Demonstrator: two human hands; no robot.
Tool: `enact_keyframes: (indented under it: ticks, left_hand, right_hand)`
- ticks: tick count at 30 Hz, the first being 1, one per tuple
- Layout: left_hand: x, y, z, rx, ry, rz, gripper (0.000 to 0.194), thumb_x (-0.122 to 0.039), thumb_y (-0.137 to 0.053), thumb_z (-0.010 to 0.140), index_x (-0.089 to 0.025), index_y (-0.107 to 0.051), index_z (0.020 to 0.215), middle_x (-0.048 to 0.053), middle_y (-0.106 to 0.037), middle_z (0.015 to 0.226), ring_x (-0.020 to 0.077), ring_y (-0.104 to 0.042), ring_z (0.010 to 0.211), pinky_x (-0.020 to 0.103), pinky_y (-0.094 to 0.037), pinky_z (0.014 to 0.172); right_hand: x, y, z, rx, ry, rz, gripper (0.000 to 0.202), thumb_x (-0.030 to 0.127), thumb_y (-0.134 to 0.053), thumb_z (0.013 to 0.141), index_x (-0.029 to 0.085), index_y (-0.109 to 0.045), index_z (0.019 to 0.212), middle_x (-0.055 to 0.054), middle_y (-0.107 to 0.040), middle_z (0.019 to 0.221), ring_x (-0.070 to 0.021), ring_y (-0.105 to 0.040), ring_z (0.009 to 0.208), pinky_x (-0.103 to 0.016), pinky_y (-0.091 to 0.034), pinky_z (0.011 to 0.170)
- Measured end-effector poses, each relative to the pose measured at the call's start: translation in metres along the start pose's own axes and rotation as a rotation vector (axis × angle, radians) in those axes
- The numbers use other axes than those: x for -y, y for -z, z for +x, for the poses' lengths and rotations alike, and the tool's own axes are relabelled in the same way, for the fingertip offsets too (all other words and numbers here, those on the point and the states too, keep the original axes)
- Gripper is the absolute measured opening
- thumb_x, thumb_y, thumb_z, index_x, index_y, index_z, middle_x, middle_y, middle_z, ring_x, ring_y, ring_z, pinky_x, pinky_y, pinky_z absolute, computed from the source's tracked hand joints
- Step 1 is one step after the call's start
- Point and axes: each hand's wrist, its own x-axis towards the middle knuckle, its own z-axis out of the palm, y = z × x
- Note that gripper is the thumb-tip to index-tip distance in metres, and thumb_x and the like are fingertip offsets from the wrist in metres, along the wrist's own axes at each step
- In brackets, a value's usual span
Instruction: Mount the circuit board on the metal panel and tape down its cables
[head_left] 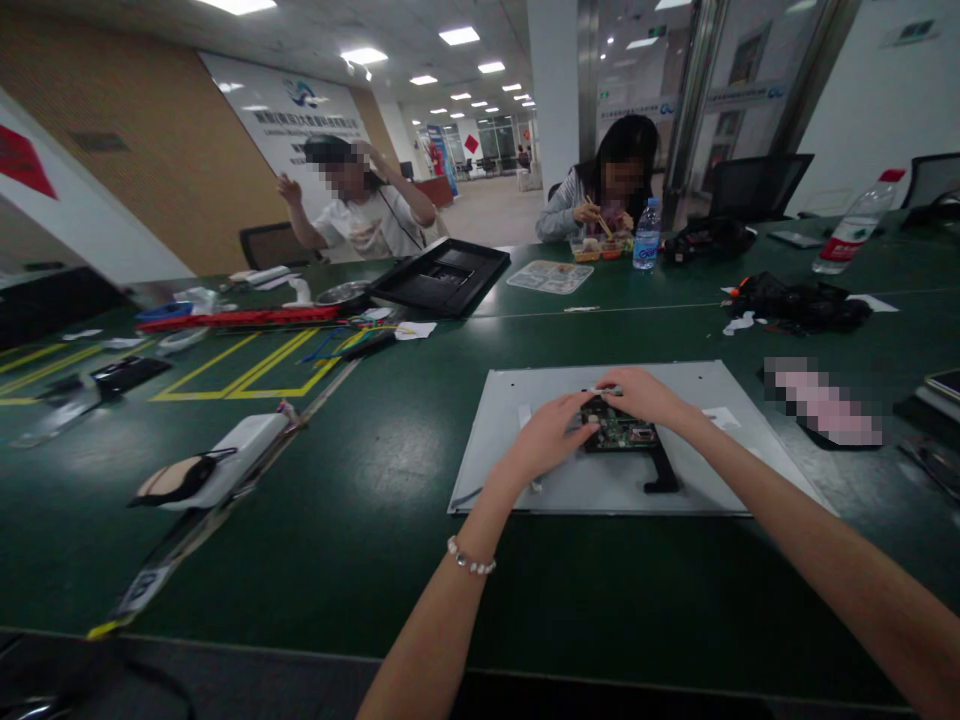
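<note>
A grey-white flat panel (712,490) lies on the green table before me. On it rests a green circuit board (619,432) in a black frame, with a black L-shaped arm (663,474) reaching toward the panel's near edge. My left hand (553,435) grips the board's left side, its thumb near the components and its fingers at the far left corner. My right hand (636,392) bends over the far edge of the board, its fingertips closed there close to the left fingers. What lies right under the fingertips is hidden.
A power strip (240,455) with a cable lies to the left. Beyond the panel are a black monitor shell (442,275), a plastic tray (551,277) and a blue-capped bottle (646,235). A red-capped bottle (855,225) stands far right. Two people sit across the table, one eating.
</note>
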Motion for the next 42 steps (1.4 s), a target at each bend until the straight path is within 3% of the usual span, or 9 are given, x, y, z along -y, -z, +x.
enact_keyframes:
  ticks: [4, 7, 10, 16, 22, 26, 33, 42]
  left_hand:
    - [0.029, 0.021, -0.001, -0.299, 0.217, -0.048, 0.028, -0.029, -0.045, 0.094, -0.018, -0.061, 0.113, 0.007, -0.066, 0.114, 0.0187, -0.061, 0.103, 0.035, -0.048, 0.094]
    - [0.051, 0.029, -0.004, -0.417, 0.367, -0.068, 0.023, -0.024, -0.047, 0.09, -0.018, -0.065, 0.103, 0.005, -0.068, 0.101, 0.016, -0.063, 0.086, 0.032, -0.052, 0.084]
    - [0.067, 0.027, -0.01, -0.35, 0.419, -0.041, 0.027, -0.015, -0.051, 0.082, -0.018, -0.064, 0.105, 0.005, -0.067, 0.103, 0.0146, -0.062, 0.081, 0.031, -0.052, 0.082]
    - [0.077, 0.021, -0.019, -0.042, 0.306, -0.025, 0.034, -0.014, -0.056, 0.073, -0.018, -0.068, 0.105, 0.007, -0.063, 0.109, 0.014, -0.061, 0.077, 0.031, -0.051, 0.082]
    - [0.073, 0.028, -0.017, 0.036, 0.325, 0.016, 0.024, -0.015, -0.055, 0.072, -0.018, -0.07, 0.09, 0.003, -0.066, 0.086, 0.0142, -0.059, 0.071, 0.027, -0.049, 0.073]
    - [0.07, 0.038, -0.016, 0.028, 0.384, -0.058, 0.013, -0.019, -0.056, 0.075, -0.016, -0.068, 0.078, 0.003, -0.067, 0.076, 0.014, -0.059, 0.07, 0.026, -0.047, 0.07]
    - [0.057, 0.057, -0.016, -0.153, 0.541, -0.578, 0.016, -0.027, -0.062, 0.076, -0.012, -0.065, 0.08, 0.001, -0.061, 0.067, 0.0098, -0.057, 0.061, 0.022, -0.049, 0.061]
    - [0.046, 0.028, -0.009, -0.065, 0.673, -0.567, 0.003, -0.015, -0.06, 0.076, -0.013, -0.061, 0.074, 0.0, -0.062, 0.062, 0.0115, -0.063, 0.055, 0.022, -0.052, 0.057]
  right_hand:
    - [0.002, 0.006, -0.014, -0.043, -0.007, -0.005, 0.026, 0.021, -0.055, 0.087, 0.017, -0.068, 0.11, -0.01, -0.07, 0.111, -0.0237, -0.063, 0.103, -0.034, -0.046, 0.092]
    - [0.006, 0.007, -0.027, -0.073, -0.012, -0.003, 0.027, 0.02, -0.052, 0.088, 0.017, -0.067, 0.111, -0.011, -0.069, 0.111, -0.0239, -0.063, 0.103, -0.035, -0.047, 0.092]
    - [0.007, 0.006, -0.036, -0.098, -0.019, -0.001, 0.027, 0.019, -0.049, 0.089, 0.017, -0.067, 0.109, -0.01, -0.069, 0.11, -0.0245, -0.061, 0.105, -0.037, -0.047, 0.092]
    - [0.008, 0.013, -0.053, -0.154, -0.028, -0.004, 0.029, 0.019, -0.045, 0.09, 0.017, -0.066, 0.109, -0.01, -0.067, 0.111, -0.0245, -0.06, 0.105, -0.039, -0.046, 0.095]
    - [0.014, 0.014, -0.073, -0.238, -0.017, 0.013, 0.029, 0.019, -0.045, 0.09, 0.018, -0.066, 0.109, -0.01, -0.067, 0.11, -0.0248, -0.06, 0.104, -0.043, -0.047, 0.094]
    - [0.02, 0.011, -0.08, -0.29, 0.029, 0.035, 0.03, 0.018, -0.044, 0.089, 0.017, -0.065, 0.11, -0.011, -0.067, 0.111, -0.0252, -0.06, 0.106, -0.046, -0.048, 0.094]
    - [0.035, 0.012, -0.082, -0.296, 0.058, 0.052, 0.032, 0.017, -0.044, 0.089, 0.016, -0.062, 0.116, -0.011, -0.065, 0.115, -0.0256, -0.059, 0.107, -0.047, -0.047, 0.096]
    - [0.076, 0.004, -0.073, -0.196, 0.194, 0.049, 0.043, 0.013, -0.046, 0.088, 0.014, -0.05, 0.131, -0.013, -0.056, 0.13, -0.024, -0.051, 0.12, -0.046, -0.043, 0.103]
